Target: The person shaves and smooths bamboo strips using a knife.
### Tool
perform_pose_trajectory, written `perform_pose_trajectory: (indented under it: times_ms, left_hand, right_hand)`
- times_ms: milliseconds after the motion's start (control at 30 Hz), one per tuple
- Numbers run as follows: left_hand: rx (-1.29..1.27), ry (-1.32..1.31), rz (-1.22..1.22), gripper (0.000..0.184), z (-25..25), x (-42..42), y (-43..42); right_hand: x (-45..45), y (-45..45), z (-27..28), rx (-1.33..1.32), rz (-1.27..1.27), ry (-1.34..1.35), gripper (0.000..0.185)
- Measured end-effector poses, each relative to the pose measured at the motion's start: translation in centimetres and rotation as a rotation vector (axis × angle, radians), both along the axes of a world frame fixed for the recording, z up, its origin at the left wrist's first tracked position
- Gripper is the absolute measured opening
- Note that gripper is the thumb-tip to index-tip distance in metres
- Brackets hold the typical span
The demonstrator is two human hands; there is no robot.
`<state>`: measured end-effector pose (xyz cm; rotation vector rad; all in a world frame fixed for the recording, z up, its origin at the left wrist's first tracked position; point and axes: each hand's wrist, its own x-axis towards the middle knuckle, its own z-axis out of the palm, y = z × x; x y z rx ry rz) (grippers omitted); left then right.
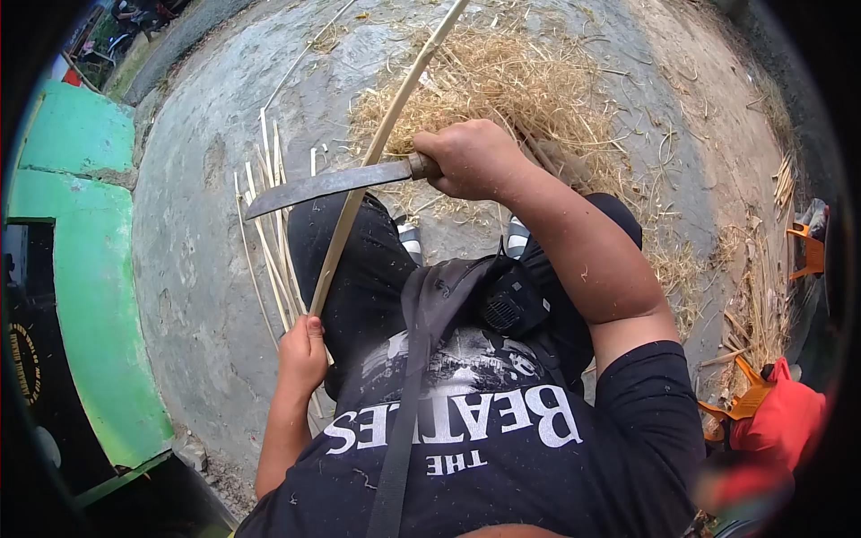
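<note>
My right hand [471, 160] is closed around the wooden handle of a long curved knife [327, 184]. Its blade points left and crosses a long pale bamboo strip [381, 134], appearing to touch it. Low on that strip, my left hand [303, 354] is wrapped round its near end beside my left thigh. The strip slants up and away past the top edge of the view. Several thinner split strips [274, 238] lie on the left, beside my leg. Beyond my knees is a heap of curly shavings [502, 85].
Grey concrete ground [197, 242] spreads around me. A green wall [99, 269] stands at the left. On the right are more strips and shavings [758, 296], orange plastic objects [753, 394] and a red cloth [789, 417]. A strap and black device [516, 307] rest on my body.
</note>
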<state>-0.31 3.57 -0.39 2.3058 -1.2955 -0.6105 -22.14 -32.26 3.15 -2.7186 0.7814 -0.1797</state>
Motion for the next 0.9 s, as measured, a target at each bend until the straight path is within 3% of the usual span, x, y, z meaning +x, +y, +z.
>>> perform_pose_trajectory:
  times_ms: [100, 200, 367, 500, 600, 733, 900]
  left_hand:
    - [0.018, -0.207, -0.012, 0.041, -0.1, -0.4, -0.2]
    - [0.053, -0.229, 0.001, 0.039, 0.9, -0.9, -0.5]
    - [0.039, -0.196, -0.081, 0.031, 1.0, -0.9, -0.2]
    - [-0.024, -0.251, -0.027, 0.028, -0.6, -1.6, 0.3]
    - [-0.016, -0.164, -0.063, 0.032, -0.2, -0.6, 0.2]
    - [0.000, -0.011, -0.055, 0.041, 0.0, 0.2, 0.1]
    - [-0.068, -0.073, -0.046, 0.046, -1.4, -0.4, -0.5]
  right_hand:
    - [0.2, -2.9, -2.8, 0.094, -0.118, -0.029, 0.018]
    - [0.5, -4.0, -2.9, 0.128, -0.242, -0.098, 0.017]
    - [0.8, -0.3, -2.0, -0.004, 0.022, 0.018, 0.017]
    - [0.3, -4.7, -6.7, 0.139, -0.178, -0.054, 0.019]
    - [0.0, -5.0, -5.0, 0.171, -0.307, -0.017, 0.028]
    - [0.3, -2.2, -4.1, 0.024, -0.110, -0.281, 0.013]
    - [0.5, -2.9, -4.5, 0.149, -0.095, -0.087, 0.016]
